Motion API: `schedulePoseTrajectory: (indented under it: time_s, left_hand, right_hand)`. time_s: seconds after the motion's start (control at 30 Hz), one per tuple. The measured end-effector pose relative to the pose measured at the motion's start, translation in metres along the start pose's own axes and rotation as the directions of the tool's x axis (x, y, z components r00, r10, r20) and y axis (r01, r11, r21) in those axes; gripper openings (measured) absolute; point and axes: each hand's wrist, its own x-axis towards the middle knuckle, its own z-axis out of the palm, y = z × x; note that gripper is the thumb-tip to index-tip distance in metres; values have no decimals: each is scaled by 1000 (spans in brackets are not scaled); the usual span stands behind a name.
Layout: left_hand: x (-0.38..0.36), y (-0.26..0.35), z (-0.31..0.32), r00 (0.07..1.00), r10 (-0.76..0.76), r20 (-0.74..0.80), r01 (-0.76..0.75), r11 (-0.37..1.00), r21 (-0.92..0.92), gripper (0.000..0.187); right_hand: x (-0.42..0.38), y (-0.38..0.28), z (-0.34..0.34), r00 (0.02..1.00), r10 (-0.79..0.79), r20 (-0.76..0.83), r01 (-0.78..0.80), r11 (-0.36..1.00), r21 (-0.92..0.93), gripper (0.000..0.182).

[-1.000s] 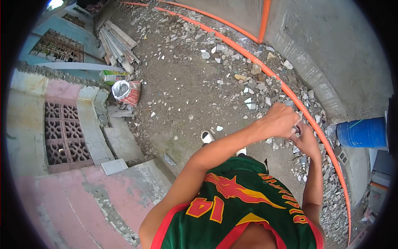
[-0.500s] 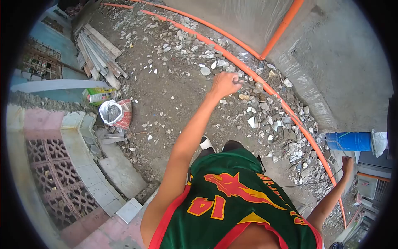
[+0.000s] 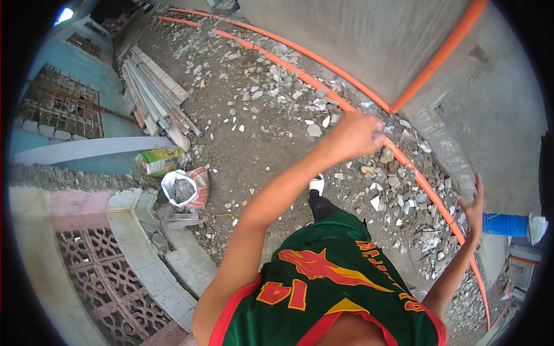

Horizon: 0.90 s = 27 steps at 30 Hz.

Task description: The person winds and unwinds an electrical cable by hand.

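My left hand (image 3: pixel 356 136) is closed in a pinch in front of the orange pipe (image 3: pixel 425 183), above the rubble. Something small and greyish shows at its fingertips, too blurred to name. On the right side, my right hand (image 3: pixel 474 209) is raised with fingers spread and nothing visible in it, near a blue drum (image 3: pixel 505 225). Broken stones (image 3: pixel 378 203) lie along the pipe between the two hands.
An open sack (image 3: pixel 201 189) with grey material stands at the left, beside a green and yellow bag (image 3: pixel 160 162). Behind them lie stacked boards (image 3: pixel 151 86). A concrete wall (image 3: pixel 346 40) runs behind the pipes. A white shoe (image 3: pixel 317 184) shows below my left forearm.
My left hand has moved right and slightly down in the view, over the pipe. The right hand has risen and opened from a fist. The surroundings have shifted as the camera turned.
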Motion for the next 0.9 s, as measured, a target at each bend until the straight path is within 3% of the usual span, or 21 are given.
schedulePoseTrajectory:
  time_s: [0.03, 0.1, 0.13, 0.17, 0.2, 0.23, 0.27, 0.3, 0.37, 0.4, 0.43, 0.5, 0.6, 0.63, 0.7, 0.73, 0.77, 0.8, 0.83, 0.87, 0.9]
  left_hand:
    - [9, 8, 4, 997, -6, 75, 9, 999, -42, 19]
    - [31, 14, 16, 991, 23, 131, -12, 996, -88, 20]
    - [41, 13, 14, 983, 54, 173, -29, 989, -146, 21]
    - [48, 3, 17, 989, 79, 125, -54, 980, -191, 21]
    - [54, -7, 2, 987, 88, 138, -60, 979, -195, 24]
    - [57, -29, -7, 985, 160, 69, -126, 927, -353, 30]
    - [60, -57, -13, 971, 144, 190, -56, 913, -405, 32]
    - [58, -89, -15, 941, 127, 312, 30, 891, -452, 35]
    - [43, -159, 11, 942, 97, 322, 83, 861, -502, 37]
    - [33, -191, 22, 953, 82, 291, 56, 898, -437, 36]
    - [25, -224, 31, 963, 76, 258, 25, 930, -367, 36]
    - [4, -304, 54, 973, -52, 224, 112, 959, -261, 41]
    - [16, -365, 32, 962, -240, 128, 263, 943, -205, 40]
    - [27, -381, 18, 949, -301, 97, 315, 926, -206, 39]
    - [75, -362, -34, 952, -303, -50, 295, 948, -120, 34]
    - [100, -333, -72, 960, -268, -82, 254, 955, -151, 32]
    - [118, -303, -108, 965, -234, -118, 211, 961, -179, 31]
    - [129, -287, -122, 983, -152, -105, 130, 972, -195, 27]
    - [141, -275, -129, 993, -69, -95, 48, 977, -209, 23]
    - [150, -261, -132, 996, 27, -91, -46, 975, -218, 20]
    - [153, -253, -140, 988, 125, -90, -142, 964, -226, 16]
  right_hand:
    - [16, -83, 43, 995, -102, 15, 101, 994, 35, 98]
    - [45, -180, 107, 933, -298, 203, 299, 954, 26, 99]
    - [56, -195, 133, 926, -261, 274, 248, 965, 81, 86]
    - [79, -205, 142, 847, -314, 429, 244, 946, 211, 48]
    - [98, -206, 141, 826, -287, 485, 233, 957, 170, 32]
    - [113, -202, 138, 802, -256, 540, 224, 966, 126, 20]
    - [125, -202, 137, 871, -275, 407, 190, 953, 237, 18]
    - [138, -211, 124, 884, -321, 341, 256, 941, 221, 17]
    - [163, -201, 106, 908, -296, 296, 240, 948, 210, 21]
    - [176, -206, 88, 919, -210, 334, 155, 971, 182, 20]
    - [185, -200, 86, 948, -273, 165, 240, 951, 194, 21]
    - [204, -173, 70, 976, -180, 119, 161, 974, 158, 25]
    - [219, -93, 55, 998, 32, 46, -38, 990, 135, 16]
    - [230, -75, 50, 990, 119, 82, -118, 993, -10, 14]
    - [240, -57, 45, 945, 308, 113, -260, 914, -311, 28]
    - [237, -63, 65, 983, 184, -4, -155, 817, -555, 48]
    - [234, -76, 85, 991, 56, -120, -128, 630, -766, 70]
    - [239, -168, 123, 990, -14, -141, -48, 903, -426, 80]
    - [244, -261, 161, 983, -84, -160, 83, 996, -13, 90]
    - [248, -327, 204, 965, -243, -95, 246, 969, 23, 91]
    - [249, -379, 245, 963, -261, 72, 263, 965, -7, 86]
